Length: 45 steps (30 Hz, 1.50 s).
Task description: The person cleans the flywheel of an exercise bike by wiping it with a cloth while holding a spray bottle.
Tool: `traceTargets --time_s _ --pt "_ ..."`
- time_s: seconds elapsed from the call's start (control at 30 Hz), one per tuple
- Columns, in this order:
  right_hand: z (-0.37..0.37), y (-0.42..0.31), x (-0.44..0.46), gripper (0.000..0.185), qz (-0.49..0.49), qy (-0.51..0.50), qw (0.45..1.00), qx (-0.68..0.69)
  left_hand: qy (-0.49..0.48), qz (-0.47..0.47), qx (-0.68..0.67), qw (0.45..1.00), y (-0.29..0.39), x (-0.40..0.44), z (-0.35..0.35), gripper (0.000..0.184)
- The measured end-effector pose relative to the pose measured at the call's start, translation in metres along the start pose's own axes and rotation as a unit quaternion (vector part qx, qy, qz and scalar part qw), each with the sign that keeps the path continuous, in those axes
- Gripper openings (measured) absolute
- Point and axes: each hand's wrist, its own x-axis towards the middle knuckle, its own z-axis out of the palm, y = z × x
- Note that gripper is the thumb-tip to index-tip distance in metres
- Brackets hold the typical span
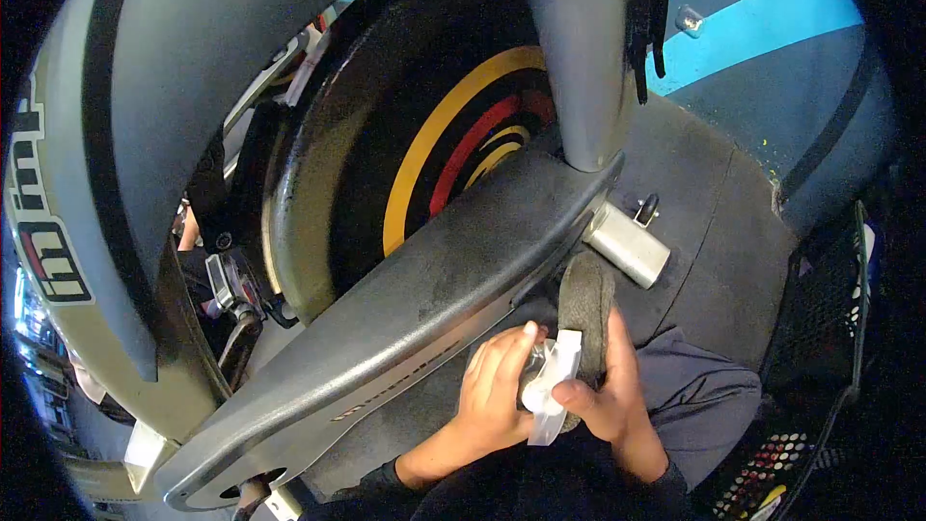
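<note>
My right hand (pixel 612 391) is wrapped round a grey-brown cloth-like pad (pixel 586 294), with the thumb over a white plastic piece (pixel 569 352). Beside it, my left hand (pixel 497 391) has its fingers closed around a clear, rounded container (pixel 532 376) that touches the white piece. Part of the container is hidden by the fingers. Both hands are close together above my lap, just below the dark frame bar.
A black machine frame (pixel 415 299) crosses diagonally before a large wheel (pixel 357 125) with yellow and red rings. A metal cylinder (pixel 627 246) juts out above the hands. A black perforated basket (pixel 810 328) stands at right. Pedals (pixel 231 285) are at left.
</note>
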Motion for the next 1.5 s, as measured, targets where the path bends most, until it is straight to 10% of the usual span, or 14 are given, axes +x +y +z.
traceTargets --time_s 0.2,0.37,1.5 --pt "-0.010 0.007 -0.006 0.103 -0.004 -0.003 1.000 0.006 -0.028 0.068 0.004 0.997 0.000 0.012 0.000 0.071" --pt "-0.029 0.017 -0.016 0.055 0.025 0.047 0.995 0.084 -0.044 0.037 -0.012 0.998 -0.001 0.016 -0.008 0.066" --pt "-0.054 0.033 -0.030 0.053 0.111 0.118 0.983 0.082 0.054 0.016 0.006 0.998 -0.012 0.004 -0.001 0.057"
